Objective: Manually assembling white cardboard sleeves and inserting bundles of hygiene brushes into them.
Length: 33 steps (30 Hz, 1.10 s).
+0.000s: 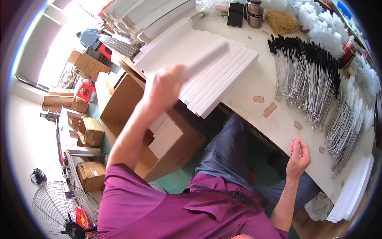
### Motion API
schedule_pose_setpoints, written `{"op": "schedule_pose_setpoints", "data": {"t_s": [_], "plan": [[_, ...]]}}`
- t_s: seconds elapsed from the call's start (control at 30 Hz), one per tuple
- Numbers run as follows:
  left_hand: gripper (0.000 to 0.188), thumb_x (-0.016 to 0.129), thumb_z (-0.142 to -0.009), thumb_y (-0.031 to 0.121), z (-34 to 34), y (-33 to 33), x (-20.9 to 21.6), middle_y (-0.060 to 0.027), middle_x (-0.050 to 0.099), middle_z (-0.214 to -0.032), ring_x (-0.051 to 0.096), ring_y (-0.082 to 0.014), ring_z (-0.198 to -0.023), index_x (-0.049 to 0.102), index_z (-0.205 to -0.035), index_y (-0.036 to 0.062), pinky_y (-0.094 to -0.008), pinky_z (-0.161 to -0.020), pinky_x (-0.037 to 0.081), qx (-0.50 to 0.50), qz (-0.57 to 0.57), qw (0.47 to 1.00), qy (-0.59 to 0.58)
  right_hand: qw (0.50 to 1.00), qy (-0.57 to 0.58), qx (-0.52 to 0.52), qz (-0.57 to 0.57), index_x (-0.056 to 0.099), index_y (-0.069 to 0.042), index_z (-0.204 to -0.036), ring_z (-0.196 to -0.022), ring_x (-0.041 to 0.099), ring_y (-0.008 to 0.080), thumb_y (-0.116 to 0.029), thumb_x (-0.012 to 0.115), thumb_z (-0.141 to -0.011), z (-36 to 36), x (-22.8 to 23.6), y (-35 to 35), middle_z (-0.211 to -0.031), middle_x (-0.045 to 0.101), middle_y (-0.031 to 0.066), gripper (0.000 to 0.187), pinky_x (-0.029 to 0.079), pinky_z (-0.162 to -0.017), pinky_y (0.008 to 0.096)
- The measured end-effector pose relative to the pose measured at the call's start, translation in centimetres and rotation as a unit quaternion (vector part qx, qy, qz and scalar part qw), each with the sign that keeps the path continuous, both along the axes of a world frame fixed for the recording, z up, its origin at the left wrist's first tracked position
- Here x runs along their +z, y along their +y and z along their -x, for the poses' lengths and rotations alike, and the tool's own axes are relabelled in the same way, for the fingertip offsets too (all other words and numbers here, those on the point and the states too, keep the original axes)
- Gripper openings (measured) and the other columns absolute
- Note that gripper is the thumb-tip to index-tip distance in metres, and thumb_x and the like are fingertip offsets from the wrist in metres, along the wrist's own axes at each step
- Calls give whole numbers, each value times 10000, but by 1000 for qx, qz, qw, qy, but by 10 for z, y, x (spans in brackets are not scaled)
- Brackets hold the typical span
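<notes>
My left hand, blurred by motion, is closed on the end of a slim white box. The box is held over a row of similar white boxes lying side by side on the table's left part. My right hand is at the table's front edge with its fingers curled and pressed together. Whatever those fingers may hold cannot be made out. Several small red-edged packets lie on the tabletop near it. Beyond them is a pile of wire-handled brushes with black bristles.
White-bristled wire brushes lie at the right. At the back are a phone, a steel flask and a bag of yellow rubber bands. An open carton stands left of my legs. A fan is at lower left.
</notes>
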<state>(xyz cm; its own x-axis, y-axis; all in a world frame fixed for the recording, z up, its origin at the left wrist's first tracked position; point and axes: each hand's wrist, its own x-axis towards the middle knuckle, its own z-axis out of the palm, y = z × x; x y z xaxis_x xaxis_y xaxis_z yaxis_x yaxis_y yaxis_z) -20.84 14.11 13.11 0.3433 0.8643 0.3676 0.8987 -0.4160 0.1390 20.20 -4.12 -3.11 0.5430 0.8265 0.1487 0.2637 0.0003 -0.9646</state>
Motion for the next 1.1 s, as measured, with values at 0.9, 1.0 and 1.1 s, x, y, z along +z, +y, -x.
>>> {"op": "schedule_pose_setpoints", "data": {"t_s": [0.9,1.0,1.1], "plan": [[284,723,-906,36,-64,11,-12,-217,709,-1195,684,-388,-1127,690,-1181,-27,-445,-997,528,-135,-58,986,-80,999,-18,-25,-29,712,10,-1017,-797,702,142,-70,692,-974,-6,29,-12,-901,737,92,92,561,-707,293],[305,738,-876,14,-122,-37,-38,-216,707,-1210,683,-370,-1149,694,-1176,-19,-435,-1020,517,-247,54,957,-142,946,-295,-107,-78,700,-19,-993,-789,712,300,-105,718,-939,-49,58,-39,-902,708,138,103,576,-697,370],[322,755,-851,-5,-172,-47,-79,-246,688,-1237,675,-405,-1157,687,-1165,-23,-447,-1015,523,-258,127,938,-192,882,-401,-244,36,699,-14,-1082,-1044,677,375,-129,718,-911,-124,59,-94,-1062,708,185,207,536,-962,463]]}}
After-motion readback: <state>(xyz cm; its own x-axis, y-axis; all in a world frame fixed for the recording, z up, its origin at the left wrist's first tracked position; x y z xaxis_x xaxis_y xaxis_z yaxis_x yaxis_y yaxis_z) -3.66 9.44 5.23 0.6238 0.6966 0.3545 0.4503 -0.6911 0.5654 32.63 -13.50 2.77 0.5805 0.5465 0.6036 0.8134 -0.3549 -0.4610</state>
